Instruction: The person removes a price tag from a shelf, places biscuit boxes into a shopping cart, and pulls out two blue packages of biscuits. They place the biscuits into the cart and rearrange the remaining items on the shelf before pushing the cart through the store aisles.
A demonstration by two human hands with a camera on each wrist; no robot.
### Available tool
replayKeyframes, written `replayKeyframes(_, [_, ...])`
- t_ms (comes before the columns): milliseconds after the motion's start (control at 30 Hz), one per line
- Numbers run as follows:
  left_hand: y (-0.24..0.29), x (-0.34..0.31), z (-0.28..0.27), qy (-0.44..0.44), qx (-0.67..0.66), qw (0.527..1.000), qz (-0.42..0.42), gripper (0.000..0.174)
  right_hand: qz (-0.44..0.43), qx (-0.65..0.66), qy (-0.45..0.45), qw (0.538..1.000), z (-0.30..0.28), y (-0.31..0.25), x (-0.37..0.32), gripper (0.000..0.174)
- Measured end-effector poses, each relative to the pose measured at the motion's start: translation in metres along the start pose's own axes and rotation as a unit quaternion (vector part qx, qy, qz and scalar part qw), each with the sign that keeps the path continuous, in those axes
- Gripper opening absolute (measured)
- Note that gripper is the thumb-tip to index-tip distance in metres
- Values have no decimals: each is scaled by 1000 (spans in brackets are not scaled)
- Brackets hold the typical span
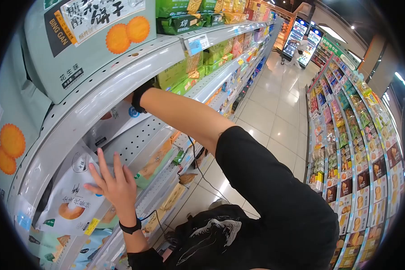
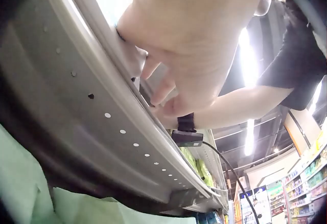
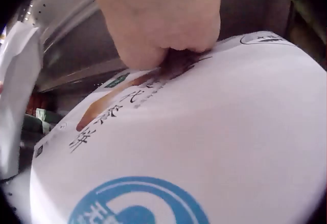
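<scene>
A white printed bag (image 1: 72, 193) with a round biscuit picture stands at the front of the middle shelf. Over its upper right edge is the left hand (image 1: 114, 182), fingers spread and fairly straight; in the left wrist view that hand (image 2: 179, 55) blocks much of the scene. The right forearm reaches into the shelf, its hand hidden in the head view behind the shelf above. Deeper in lies a second white bag (image 1: 117, 119). In the right wrist view the right hand (image 3: 163, 24) is against this bag (image 3: 230, 116), its fingertips out of sight.
Large pale green biscuit bags (image 1: 90, 45) stand on the shelf above, whose metal edge (image 1: 99, 76) curves over the right forearm. Green packs (image 1: 173, 74) sit farther along. A black cable (image 1: 195, 157) hangs beside the lower shelves. The tiled aisle (image 1: 274, 103) runs on the right.
</scene>
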State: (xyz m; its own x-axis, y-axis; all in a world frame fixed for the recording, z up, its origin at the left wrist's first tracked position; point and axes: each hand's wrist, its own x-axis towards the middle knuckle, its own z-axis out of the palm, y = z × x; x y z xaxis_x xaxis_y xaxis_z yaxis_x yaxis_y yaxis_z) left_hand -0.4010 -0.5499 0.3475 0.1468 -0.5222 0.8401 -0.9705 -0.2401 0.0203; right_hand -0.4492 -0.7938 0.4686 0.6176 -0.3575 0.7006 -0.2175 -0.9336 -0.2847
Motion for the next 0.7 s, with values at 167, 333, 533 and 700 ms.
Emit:
replayKeyframes(167, [1, 1, 11, 32, -12, 999, -17, 42, 8, 3, 15, 1000, -1, 1, -11, 39])
replayKeyframes(333, [9, 3, 11, 46, -14, 998, -37, 48, -123, -9, 132, 984, 2, -7, -16, 28])
replayKeyframes(533, [8, 1, 18, 47, -34, 997, -57, 54, 25, -54, -82, 995, -17, -34, -33, 37])
replayKeyframes(700, [6, 2, 18, 52, -30, 997, -54, 56, -201, -184, 157, 949, 15, 7, -66, 43])
